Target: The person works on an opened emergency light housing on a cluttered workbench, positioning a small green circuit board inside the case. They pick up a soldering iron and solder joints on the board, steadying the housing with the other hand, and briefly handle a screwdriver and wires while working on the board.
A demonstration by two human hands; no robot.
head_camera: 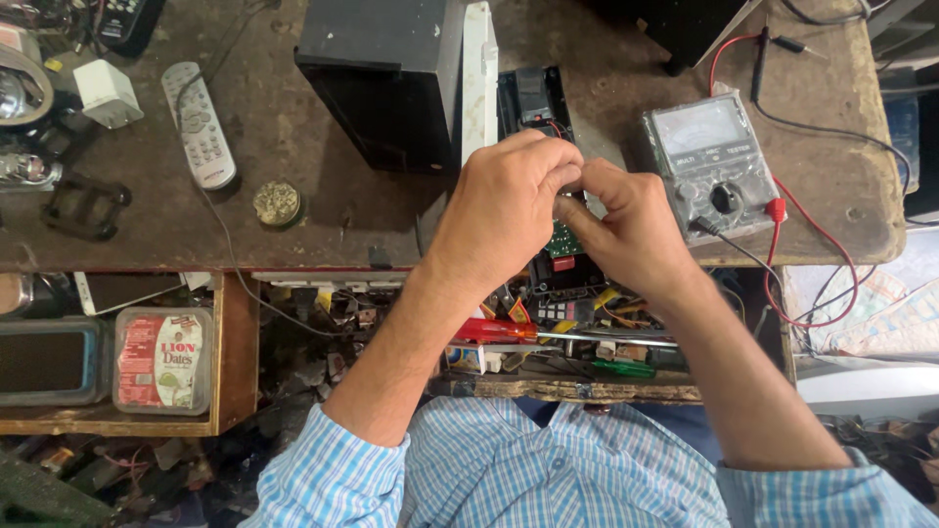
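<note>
A red screwdriver (pixel 509 330) lies in the open drawer (pixel 587 389) nearest. Above it, left hand (pixel 509 200) and right hand (pixel 631 230) pinch a small part, mostly hidden, over the circuit board (pixel 563 238). It could slip into the clutter. Beyond, a multimeter (pixel 709 161) sits on the table (pixel 323 230).

Pretty cramped around the tall black box (pixel 377 83): its right side is blocked by an upright white panel (pixel 478 78), with a grey analogue multimeter (pixel 712 166) and red lead (pixel 817 254) further right. Bare bench (pixel 323 220) is left in front, up to a grey remote (pixel 199 125).
</note>
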